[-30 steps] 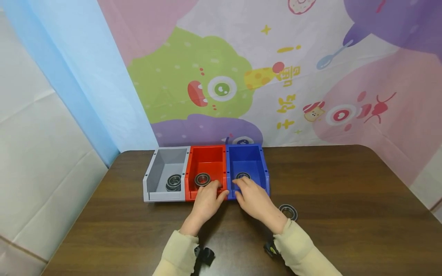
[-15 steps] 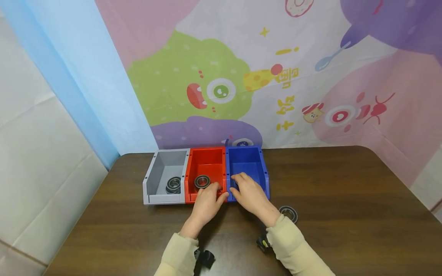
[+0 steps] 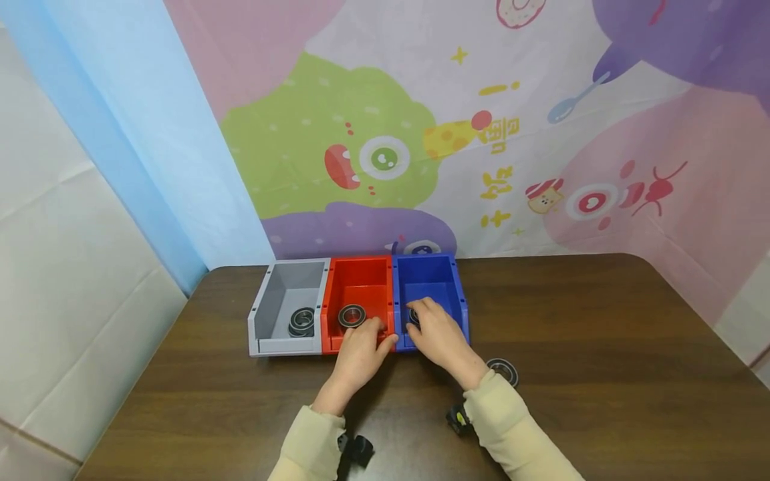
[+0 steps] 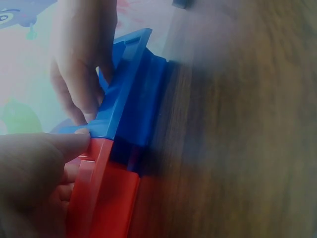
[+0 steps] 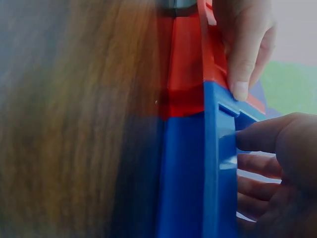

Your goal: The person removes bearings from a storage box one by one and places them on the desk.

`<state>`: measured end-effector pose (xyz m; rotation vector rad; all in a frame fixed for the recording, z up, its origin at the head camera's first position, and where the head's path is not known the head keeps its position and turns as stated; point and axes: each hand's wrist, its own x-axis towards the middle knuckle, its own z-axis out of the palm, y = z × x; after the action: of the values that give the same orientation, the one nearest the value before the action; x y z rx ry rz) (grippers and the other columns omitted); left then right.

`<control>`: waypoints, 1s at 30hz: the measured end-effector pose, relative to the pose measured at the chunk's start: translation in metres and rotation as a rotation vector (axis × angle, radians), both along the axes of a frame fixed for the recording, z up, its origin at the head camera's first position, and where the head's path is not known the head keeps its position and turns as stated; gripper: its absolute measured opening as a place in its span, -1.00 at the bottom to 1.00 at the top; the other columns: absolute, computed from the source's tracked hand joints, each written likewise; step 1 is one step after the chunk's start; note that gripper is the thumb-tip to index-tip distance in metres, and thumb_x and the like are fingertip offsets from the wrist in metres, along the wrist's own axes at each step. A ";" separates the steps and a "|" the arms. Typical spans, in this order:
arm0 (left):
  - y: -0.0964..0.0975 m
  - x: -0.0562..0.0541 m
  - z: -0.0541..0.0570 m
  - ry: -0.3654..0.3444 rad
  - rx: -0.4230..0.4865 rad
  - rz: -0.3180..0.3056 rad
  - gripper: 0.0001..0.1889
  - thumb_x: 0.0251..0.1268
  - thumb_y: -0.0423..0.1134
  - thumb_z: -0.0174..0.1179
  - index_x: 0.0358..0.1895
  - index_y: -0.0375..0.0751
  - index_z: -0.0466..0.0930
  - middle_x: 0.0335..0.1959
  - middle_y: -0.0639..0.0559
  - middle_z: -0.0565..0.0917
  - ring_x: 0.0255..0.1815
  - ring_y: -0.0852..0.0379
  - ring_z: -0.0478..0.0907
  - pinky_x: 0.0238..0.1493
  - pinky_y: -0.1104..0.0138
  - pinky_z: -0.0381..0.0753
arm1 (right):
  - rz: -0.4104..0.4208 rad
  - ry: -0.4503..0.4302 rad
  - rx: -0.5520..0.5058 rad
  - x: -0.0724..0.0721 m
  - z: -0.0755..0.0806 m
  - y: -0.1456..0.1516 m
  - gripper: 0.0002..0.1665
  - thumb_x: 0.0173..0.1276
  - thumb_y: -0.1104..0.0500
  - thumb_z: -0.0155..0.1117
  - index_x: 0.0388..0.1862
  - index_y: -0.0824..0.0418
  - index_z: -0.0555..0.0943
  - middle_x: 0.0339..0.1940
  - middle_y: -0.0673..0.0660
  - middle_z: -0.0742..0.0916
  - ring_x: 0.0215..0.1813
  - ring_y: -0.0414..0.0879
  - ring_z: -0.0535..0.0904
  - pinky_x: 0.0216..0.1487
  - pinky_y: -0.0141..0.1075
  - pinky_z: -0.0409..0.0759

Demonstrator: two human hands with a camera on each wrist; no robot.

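Three joined bins stand in a row in the head view: a grey bin [image 3: 285, 345], a red bin [image 3: 361, 270] and a blue bin [image 3: 424, 268]. My left hand [image 3: 359, 351] grips the red bin's front, its thumb at the corner beside the blue bin and its fingers inside. My right hand [image 3: 442, 337] reaches over the blue bin's front with curled fingers and thumb about a ball bearing [image 3: 413, 316], mostly hidden by the hand. In the right wrist view, the blue wall [image 5: 210, 173] hides that bearing.
A bearing [image 3: 351, 316] lies in the red bin, and stacked bearings [image 3: 301, 321] lie in the grey one. Another bearing [image 3: 503, 371] rests on the brown table [image 3: 601, 361], beside my right wrist. A printed cloth [image 3: 385, 100] hangs behind the table.
My right hand shifts slightly over the blue bin; its bearing, covered half a second ago, shows again at the thumb and fingers. The left hand stays on the red bin.
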<state>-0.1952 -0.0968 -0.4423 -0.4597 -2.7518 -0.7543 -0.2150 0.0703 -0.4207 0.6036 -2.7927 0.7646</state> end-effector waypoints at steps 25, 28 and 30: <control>0.000 0.000 0.002 -0.007 0.005 0.002 -0.79 0.30 -0.14 0.28 -0.30 -0.22 0.53 -0.45 0.00 0.58 -0.35 0.01 0.54 -0.25 0.21 0.39 | -0.032 -0.124 0.054 -0.032 -0.008 0.005 -0.52 0.26 0.21 0.37 0.14 0.35 0.56 0.07 0.31 0.61 0.13 0.21 0.53 0.15 0.03 0.48; -0.001 0.000 0.001 -0.008 0.003 0.001 -0.79 0.30 -0.14 0.28 -0.30 -0.22 0.53 -0.44 -0.01 0.58 -0.34 0.01 0.55 -0.24 0.20 0.39 | -0.025 -0.137 0.059 -0.034 -0.007 0.005 -0.49 0.22 0.21 0.41 0.13 0.36 0.56 0.05 0.33 0.62 0.11 0.20 0.55 0.14 0.02 0.49; -0.001 0.000 0.000 -0.009 0.001 0.001 -0.79 0.30 -0.14 0.28 -0.30 -0.22 0.53 -0.44 -0.02 0.59 -0.33 0.01 0.55 -0.23 0.20 0.39 | -0.018 -0.153 0.063 -0.036 -0.006 0.004 -0.48 0.21 0.21 0.42 0.13 0.36 0.56 0.05 0.34 0.62 0.10 0.20 0.55 0.14 0.02 0.49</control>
<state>-0.1957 -0.0977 -0.4419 -0.4556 -2.7591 -0.7597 -0.2508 0.0743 -0.4266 0.5513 -2.9677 0.7515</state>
